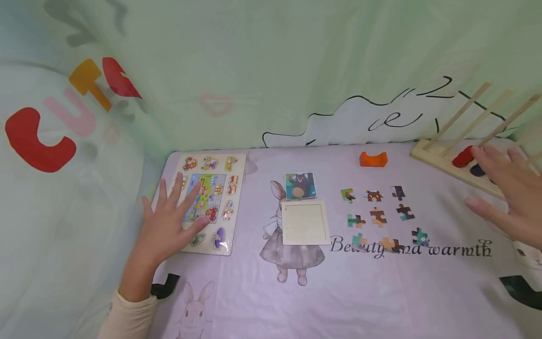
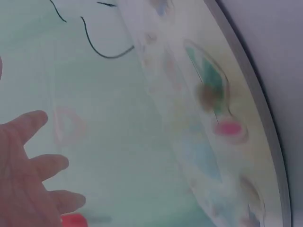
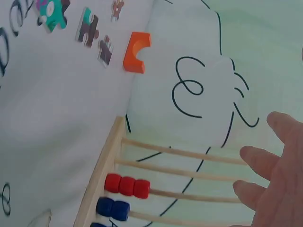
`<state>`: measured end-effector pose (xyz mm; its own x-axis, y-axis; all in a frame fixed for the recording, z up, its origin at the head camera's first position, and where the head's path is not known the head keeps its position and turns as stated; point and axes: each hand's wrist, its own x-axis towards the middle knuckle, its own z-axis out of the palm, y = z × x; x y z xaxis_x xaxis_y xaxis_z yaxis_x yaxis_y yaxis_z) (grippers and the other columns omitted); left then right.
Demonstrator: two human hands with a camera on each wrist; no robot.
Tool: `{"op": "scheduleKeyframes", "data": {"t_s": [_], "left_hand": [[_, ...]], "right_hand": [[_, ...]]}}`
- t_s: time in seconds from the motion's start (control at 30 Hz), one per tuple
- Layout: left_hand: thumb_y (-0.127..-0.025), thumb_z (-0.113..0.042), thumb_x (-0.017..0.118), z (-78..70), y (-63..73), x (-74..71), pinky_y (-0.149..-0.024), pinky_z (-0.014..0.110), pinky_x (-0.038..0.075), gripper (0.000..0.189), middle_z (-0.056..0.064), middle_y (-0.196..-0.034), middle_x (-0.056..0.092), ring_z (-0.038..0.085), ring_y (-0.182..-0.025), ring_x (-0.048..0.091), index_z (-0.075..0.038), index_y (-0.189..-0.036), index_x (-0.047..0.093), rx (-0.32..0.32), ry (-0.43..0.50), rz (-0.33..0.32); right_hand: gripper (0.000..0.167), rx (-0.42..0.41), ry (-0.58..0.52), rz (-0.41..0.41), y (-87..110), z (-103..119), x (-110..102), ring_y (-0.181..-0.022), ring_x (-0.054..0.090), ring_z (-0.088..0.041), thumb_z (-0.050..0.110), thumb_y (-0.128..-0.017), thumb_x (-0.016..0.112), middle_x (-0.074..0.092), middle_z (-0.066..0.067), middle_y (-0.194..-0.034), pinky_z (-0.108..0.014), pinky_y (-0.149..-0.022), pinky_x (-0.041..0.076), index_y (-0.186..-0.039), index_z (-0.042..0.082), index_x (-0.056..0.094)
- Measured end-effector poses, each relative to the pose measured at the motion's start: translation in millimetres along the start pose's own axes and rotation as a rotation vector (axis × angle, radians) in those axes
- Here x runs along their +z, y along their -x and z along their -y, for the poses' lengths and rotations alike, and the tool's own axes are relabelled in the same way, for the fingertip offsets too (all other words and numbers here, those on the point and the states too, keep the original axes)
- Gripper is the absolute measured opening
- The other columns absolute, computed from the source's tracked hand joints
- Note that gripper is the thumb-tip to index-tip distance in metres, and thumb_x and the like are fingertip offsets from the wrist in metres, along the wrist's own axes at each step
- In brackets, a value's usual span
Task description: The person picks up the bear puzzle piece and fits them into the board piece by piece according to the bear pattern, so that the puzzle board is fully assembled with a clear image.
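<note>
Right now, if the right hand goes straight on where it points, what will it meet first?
Probably the wooden rods of the bead stand, though depth from the right hand is unclear.

Right hand near wooden rack; red beads on peg.

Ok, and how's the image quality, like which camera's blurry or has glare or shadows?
Left wrist: the puzzle board is blurred and hazy, its long edge bowed, perhaps by the lens; head: soft light, the same board reads clearly, though glare seems to pale the lowest-left jigsaw piece; right wrist: the bead stand looks fairly sharp, with a faint shadow on the tablecloth.
</note>
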<state>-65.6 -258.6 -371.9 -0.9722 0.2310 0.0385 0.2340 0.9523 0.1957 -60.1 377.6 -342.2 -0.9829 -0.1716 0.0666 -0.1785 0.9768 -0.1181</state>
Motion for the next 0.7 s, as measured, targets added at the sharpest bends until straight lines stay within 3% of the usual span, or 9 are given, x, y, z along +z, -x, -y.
{"op": "scheduleKeyframes", "data": {"t_s": [0.1,0.17,0.27,0.33,0.53,0.7], "left_hand": [[-0.096,-0.061,0.056,-9.1,-4.1,4.1,-0.109,0.084,0.002,0.078,0.004,-0.173,0.002,0.042,-0.158,-0.007,-0.03,-0.162,0.027,0.026,0.087,0.001],[-0.097,-0.059,0.056,-15.7,-8.4,8.3,-0.112,0.081,0.005,0.077,0.003,-0.173,0.006,0.04,-0.159,-0.001,-0.028,-0.162,0.029,0.049,0.146,-0.014],[-0.099,-0.055,0.058,-28.6,-16.7,14.9,-0.117,0.075,0.014,0.074,0.003,-0.173,0.013,0.038,-0.159,0.008,-0.027,-0.161,0.031,0.088,0.244,-0.029],[-0.1,-0.05,0.059,-38.2,-22.6,19.6,-0.119,0.07,0.02,0.072,0.004,-0.172,0.018,0.036,-0.158,0.016,-0.024,-0.161,0.032,0.12,0.326,-0.035],[-0.102,-0.041,0.061,-67.7,-35.2,38.0,-0.118,0.059,0.033,0.061,0.006,-0.166,0.034,0.029,-0.153,0.033,-0.017,-0.156,0.043,0.182,0.49,-0.036],[-0.1,-0.036,0.064,-90.2,-41.4,52.5,-0.109,0.05,0.048,0.055,0.007,-0.16,0.044,0.026,-0.147,0.044,-0.014,-0.149,0.053,0.198,0.588,-0.01]], "right_hand": [[0.094,-0.02,-0.084,0.037,-10.3,5.8,1.9,-0.154,-0.013,-0.048,0.054,-0.102,0.052,-0.007,-0.024,-0.169,-0.069,-0.117,-0.013,-0.164,0.014,-0.006],[0.092,-0.009,-0.123,0.065,-17.7,10.3,2.8,-0.152,0.004,-0.056,0.048,-0.102,0.056,0.005,-0.029,-0.167,-0.075,-0.117,0.001,-0.165,0.016,-0.003],[0.09,0.017,-0.142,0.11,-29.9,17.8,3.8,-0.135,0.033,-0.064,0.048,-0.1,0.058,0.023,-0.035,-0.161,-0.08,-0.105,0.023,-0.165,0.022,0.001],[0.09,0.016,-0.128,0.128,-38.5,24.0,5.5,-0.124,0.043,-0.062,0.05,-0.099,0.059,0.037,-0.036,-0.154,-0.081,-0.095,0.031,-0.165,0.023,0.006],[0.083,-0.05,-0.161,0.178,-61.9,45.3,12.3,-0.125,0.054,-0.053,0.05,-0.099,0.059,0.051,-0.029,-0.147,-0.077,-0.093,0.04,-0.165,0.023,0.015],[0.075,-0.108,-0.205,0.201,-75.3,58.1,19.3,-0.12,0.061,-0.045,0.049,-0.099,0.06,0.06,-0.024,-0.14,-0.068,-0.088,0.049,-0.161,0.018,0.032]]}}
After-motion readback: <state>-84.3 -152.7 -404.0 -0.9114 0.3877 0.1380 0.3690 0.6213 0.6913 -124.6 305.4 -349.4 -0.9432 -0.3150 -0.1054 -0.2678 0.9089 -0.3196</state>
